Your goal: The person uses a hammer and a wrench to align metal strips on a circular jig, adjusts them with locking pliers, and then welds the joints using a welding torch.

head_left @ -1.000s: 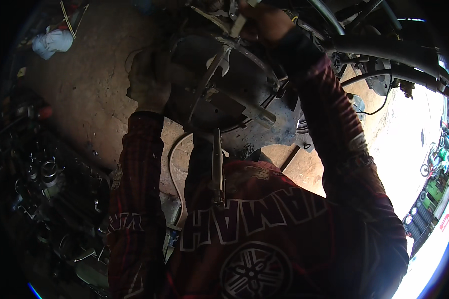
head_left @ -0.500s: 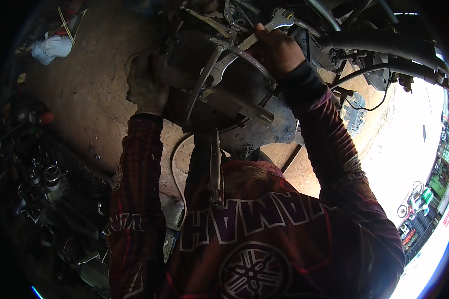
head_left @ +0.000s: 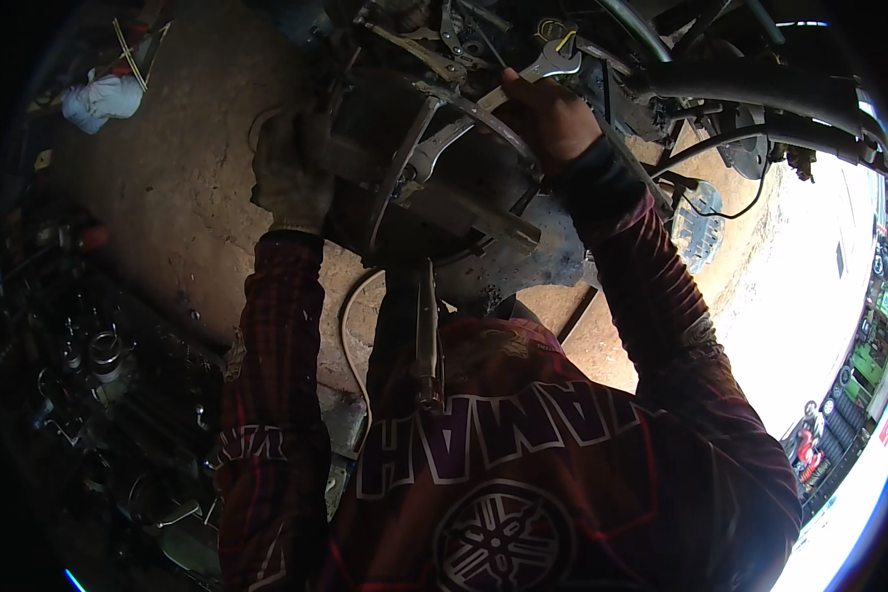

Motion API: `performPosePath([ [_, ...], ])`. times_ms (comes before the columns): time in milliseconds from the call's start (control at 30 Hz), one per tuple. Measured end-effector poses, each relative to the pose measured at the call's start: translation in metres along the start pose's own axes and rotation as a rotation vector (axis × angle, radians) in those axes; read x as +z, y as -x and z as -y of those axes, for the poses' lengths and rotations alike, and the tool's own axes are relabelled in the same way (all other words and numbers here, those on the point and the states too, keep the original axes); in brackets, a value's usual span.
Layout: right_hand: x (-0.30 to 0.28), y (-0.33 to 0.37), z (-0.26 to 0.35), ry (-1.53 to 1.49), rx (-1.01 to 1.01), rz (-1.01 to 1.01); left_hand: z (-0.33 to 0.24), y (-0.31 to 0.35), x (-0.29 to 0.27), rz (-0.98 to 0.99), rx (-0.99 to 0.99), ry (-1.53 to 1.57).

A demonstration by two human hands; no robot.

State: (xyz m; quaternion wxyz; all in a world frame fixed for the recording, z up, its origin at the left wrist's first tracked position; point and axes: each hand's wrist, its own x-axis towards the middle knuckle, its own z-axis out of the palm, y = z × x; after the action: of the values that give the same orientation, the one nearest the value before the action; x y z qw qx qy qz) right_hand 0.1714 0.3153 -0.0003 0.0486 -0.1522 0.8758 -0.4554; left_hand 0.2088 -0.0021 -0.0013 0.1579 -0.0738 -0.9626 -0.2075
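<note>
My right hand (head_left: 557, 120) is closed around the shank of a silver wrench (head_left: 444, 143). The wrench slants from lower left to upper right, its open jaw (head_left: 560, 61) beyond my fingers and its other end among curved metal bars (head_left: 405, 153). Those bars belong to a dark metal frame (head_left: 464, 212) in front of me. In shadow at the frame's left edge is my left hand (head_left: 294, 173), in a dirty glove. Its fingers are too dark to make out, so whether it grips the frame is unclear. A long metal handle (head_left: 426, 331) points toward my chest.
Dark tubes (head_left: 750, 84) and thin cables crowd the upper right. Metal parts and tools (head_left: 104, 355) lie in shadow at the left. A thin hose (head_left: 345, 316) curves across the brown floor (head_left: 187, 187). A white cloth bundle (head_left: 104, 99) is at the upper left.
The wrench's open jaw has swung a little down toward me, and my right hand has come down slightly with it. My left hand stays at the frame's left edge.
</note>
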Motion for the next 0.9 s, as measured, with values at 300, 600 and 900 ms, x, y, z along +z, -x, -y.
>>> performPosePath([
  [300,0.035,-0.108,0.052,0.024,0.215,0.206,0.011,0.002,0.010,-0.111,-0.030,0.193],
  [600,-0.080,-0.084,0.013,0.025,0.172,-0.106,-0.001,0.000,0.005,-0.105,0.026,0.134],
  [900,-0.079,-0.095,-0.023,0.781,0.139,0.265,0.011,0.001,0.016,-0.027,-0.218,0.141],
])
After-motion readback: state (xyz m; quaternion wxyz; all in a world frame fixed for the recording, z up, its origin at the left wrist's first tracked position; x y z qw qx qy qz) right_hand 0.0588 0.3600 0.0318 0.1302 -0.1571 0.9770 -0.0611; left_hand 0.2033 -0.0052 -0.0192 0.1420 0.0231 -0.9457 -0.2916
